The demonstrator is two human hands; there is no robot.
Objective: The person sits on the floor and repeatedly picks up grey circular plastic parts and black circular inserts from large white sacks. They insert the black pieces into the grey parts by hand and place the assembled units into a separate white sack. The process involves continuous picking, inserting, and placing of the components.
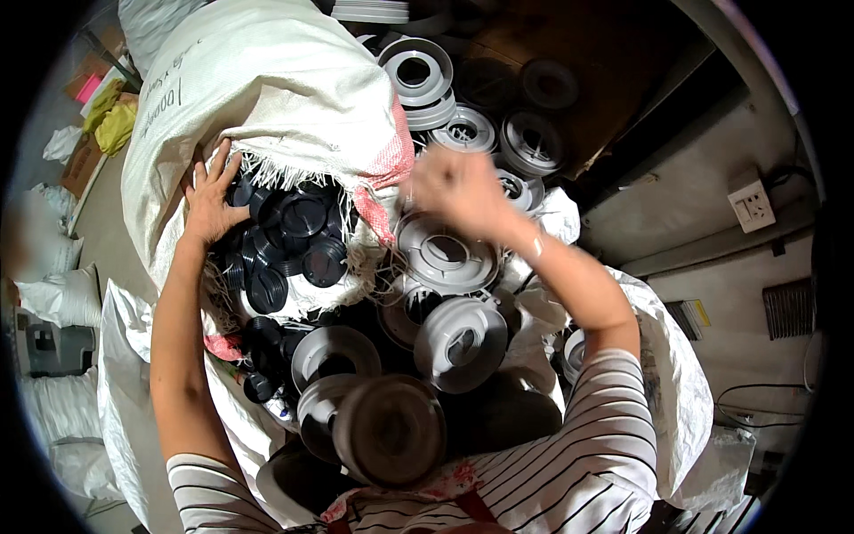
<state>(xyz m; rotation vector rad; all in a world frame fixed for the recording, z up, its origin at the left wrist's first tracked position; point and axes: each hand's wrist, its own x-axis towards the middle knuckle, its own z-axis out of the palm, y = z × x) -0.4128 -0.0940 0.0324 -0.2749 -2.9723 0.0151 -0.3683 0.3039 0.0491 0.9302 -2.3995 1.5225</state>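
Black caps (pixel 302 216), round, without a long axis: heaped in the mouth of the white sack (pixel 240 80), just right of the nearer left hand (pixel 212 200), with grip unclosed, fingers spread at the sack's edge. Farther right, blurred right hand (pixel 458 190) above grey rings (pixel 476 269); cannot tell whether gripping.
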